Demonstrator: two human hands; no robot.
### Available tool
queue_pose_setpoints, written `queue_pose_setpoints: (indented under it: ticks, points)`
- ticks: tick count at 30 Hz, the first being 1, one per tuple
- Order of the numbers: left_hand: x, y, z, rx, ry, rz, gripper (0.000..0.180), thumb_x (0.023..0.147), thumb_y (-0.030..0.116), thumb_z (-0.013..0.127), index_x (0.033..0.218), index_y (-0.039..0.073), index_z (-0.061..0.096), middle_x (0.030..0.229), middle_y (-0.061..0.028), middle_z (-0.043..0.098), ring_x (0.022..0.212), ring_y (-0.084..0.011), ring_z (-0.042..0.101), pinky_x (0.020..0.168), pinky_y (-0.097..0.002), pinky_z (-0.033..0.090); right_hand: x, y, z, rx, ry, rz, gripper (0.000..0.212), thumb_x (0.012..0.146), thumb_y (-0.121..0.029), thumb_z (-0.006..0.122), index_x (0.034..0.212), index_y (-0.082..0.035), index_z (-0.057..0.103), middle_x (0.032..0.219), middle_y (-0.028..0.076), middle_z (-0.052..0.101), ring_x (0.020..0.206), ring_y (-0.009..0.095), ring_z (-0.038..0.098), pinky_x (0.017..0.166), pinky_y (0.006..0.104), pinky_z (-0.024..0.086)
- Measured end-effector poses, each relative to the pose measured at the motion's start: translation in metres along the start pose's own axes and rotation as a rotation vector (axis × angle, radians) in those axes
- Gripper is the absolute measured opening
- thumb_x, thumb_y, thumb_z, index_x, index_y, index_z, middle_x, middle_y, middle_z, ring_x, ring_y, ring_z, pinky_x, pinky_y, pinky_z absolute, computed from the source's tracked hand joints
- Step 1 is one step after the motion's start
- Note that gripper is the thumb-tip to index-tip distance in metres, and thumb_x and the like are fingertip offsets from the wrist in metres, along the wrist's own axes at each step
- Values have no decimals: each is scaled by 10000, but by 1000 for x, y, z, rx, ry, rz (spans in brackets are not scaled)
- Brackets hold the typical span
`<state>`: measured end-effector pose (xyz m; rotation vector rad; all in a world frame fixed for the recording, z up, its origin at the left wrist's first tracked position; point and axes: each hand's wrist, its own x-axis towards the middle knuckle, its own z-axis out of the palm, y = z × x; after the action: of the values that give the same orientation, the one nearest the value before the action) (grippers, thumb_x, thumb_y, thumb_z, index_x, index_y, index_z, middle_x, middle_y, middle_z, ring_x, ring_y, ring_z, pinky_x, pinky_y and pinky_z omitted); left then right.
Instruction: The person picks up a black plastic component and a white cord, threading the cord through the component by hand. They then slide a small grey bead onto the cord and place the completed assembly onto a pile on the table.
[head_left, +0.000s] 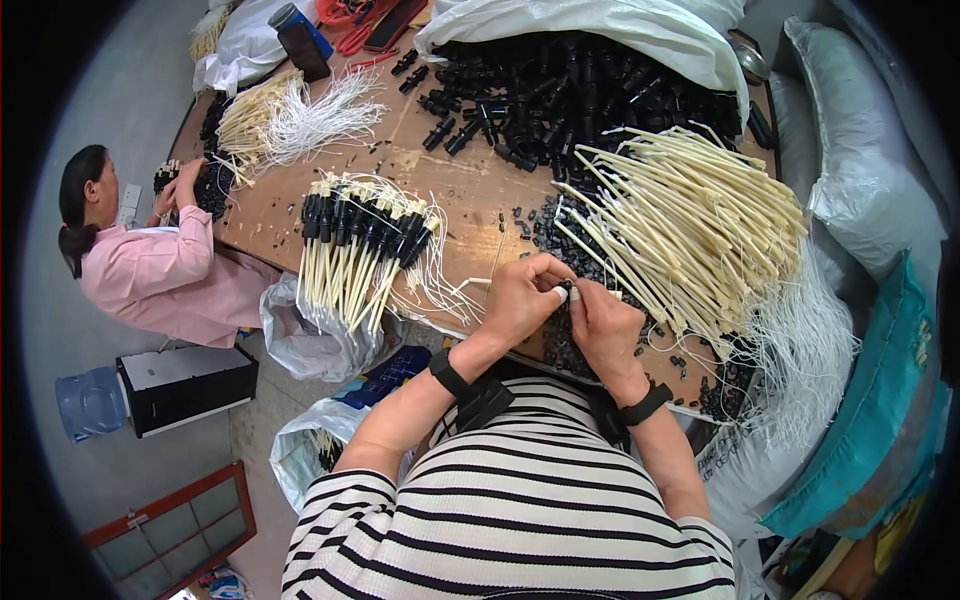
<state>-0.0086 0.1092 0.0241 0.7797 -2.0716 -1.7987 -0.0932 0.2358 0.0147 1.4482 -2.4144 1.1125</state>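
Thumb and forefinger of the person's left hand (520, 300) pinch a small dark piece (568, 284) at the front edge of the brown wooden worktop (462, 195), and the right hand (608, 325) grips at the same spot, fingers curled, so the piece sits between the two. From where I stand, a cream stub (477, 282) shows just left of the left hand. Loose tiny black plastic bits (572, 240) lie scattered just beyond the knuckles. To the left, a bundle of cream rods fitted with black sleeves (345, 225) rests with its lower ends over the edge; these look to be the finished ones. To the right, a much larger pile of bare cream rods (690, 220), trailing long white strings (800, 340), shows no such sleeves, so I judge most of the work is left. Farther back, black ribbed tubular fittings (580, 95) spill from a white woven sack (610, 20), and another heap of cream rods with white strings (250, 118) lies at far left, near a co-worker in a pink shirt (150, 270). Fingers cover most of the small piece, so its shape escapes me, and I cannot tell whether the white patches at the thumbs are wraps or parts. What the co-worker handles is too small to make out, and the sack hides how deep the fittings go.
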Motion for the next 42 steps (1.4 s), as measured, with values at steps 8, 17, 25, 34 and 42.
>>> queue_pose_setpoints:
  ticks: [8,17,25,34,42]
  points:
    - [6,-7,-14,226,43,264,130,690,-39,632,796,21,679,836,-35,669,732,-128,611,647,-261,463,-1,1,-14,709,-113,423,137,864,-57,635,998,-38,651,654,18,600,476,106,506,452,246,377]
    - [3,5,-18,413,-320,238,346,714,39,626,1059,23,638,856,-138,655,811,-290,637,719,-352,500,5,11,-32,1183,-203,745,199,866,-4,603,1051,7,674,627,-89,497,483,8,349,462,175,262]
    - [6,15,-20,458,-384,-15,288,733,83,588,991,-25,656,838,-176,650,730,-247,648,657,-348,504,5,16,-26,307,-143,-91,406,725,3,619,1102,-125,697,650,58,609,507,229,586,462,340,453]
    - [3,3,-25,352,-344,10,289,710,87,605,974,-3,679,833,-180,656,697,-276,652,636,-350,512,-4,15,-25,246,-202,-83,301,757,-60,681,1051,-112,715,635,51,623,489,200,579,458,311,446]
    - [-18,14,-27,944,-173,513,290,663,63,626,951,73,649,800,-114,658,722,-304,643,592,-401,509,10,-6,-14,647,-374,533,176,792,-69,722,949,-30,653,505,9,461,480,44,432,477,224,355]
